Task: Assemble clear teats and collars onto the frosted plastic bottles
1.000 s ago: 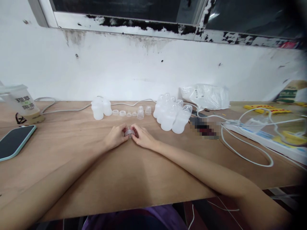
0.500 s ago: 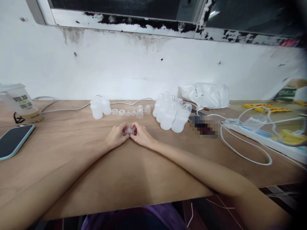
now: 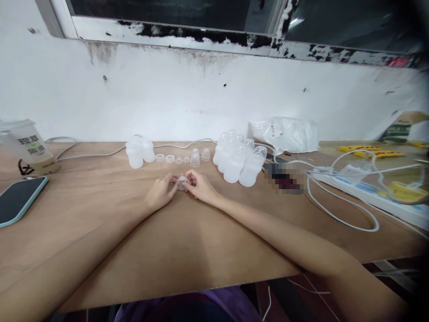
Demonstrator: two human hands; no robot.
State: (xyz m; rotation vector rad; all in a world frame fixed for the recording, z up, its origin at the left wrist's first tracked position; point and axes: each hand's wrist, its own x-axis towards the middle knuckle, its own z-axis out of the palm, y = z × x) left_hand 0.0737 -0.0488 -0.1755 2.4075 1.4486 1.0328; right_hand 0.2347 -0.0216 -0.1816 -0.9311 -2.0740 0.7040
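The small, clear round plastic ring piece sits between the person's two hands, low over the brown wooden tabletop and nearer the person than the row of parts. Fingers of the left hand grip its left side; those of the right hand grip its right. Its broad width runs sideways from hand to hand, its central axis roughly upright, with a narrow tip pointing up; any slight lean is too small to tell. Translucent white plastic rings and clear domed plastic caps stand just beyond
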